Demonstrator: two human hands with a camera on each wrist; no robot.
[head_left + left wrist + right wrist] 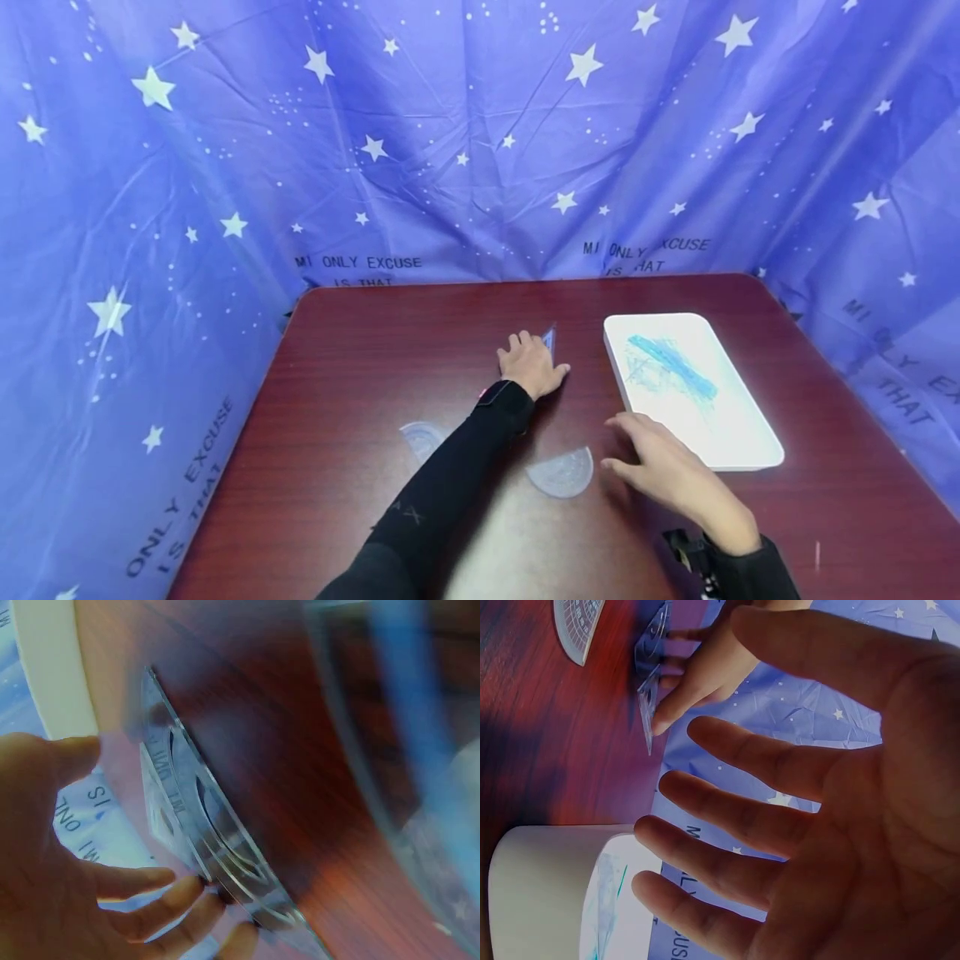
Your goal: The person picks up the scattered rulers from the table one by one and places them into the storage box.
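My left hand [531,367] is spread low over the far middle of the table, its fingertips at a clear plastic set square [550,342]. In the left wrist view, the fingers meet the edge of the clear set square [217,817], and the thumb stands away from it. A second clear piece lies against it, partly hidden. My right hand [667,462] hovers beside the white tray [750,429], fingers apart and nothing in the palm. Nearer me lie a clear protractor [562,473] and another clear protractor [422,438], the latter partly covered by my left forearm.
Blue streaks mark the white tray's inside, at the right of the dark red wooden table [360,350]. A blue-purple curtain [465,150] with white stars hangs behind the table and along both sides.
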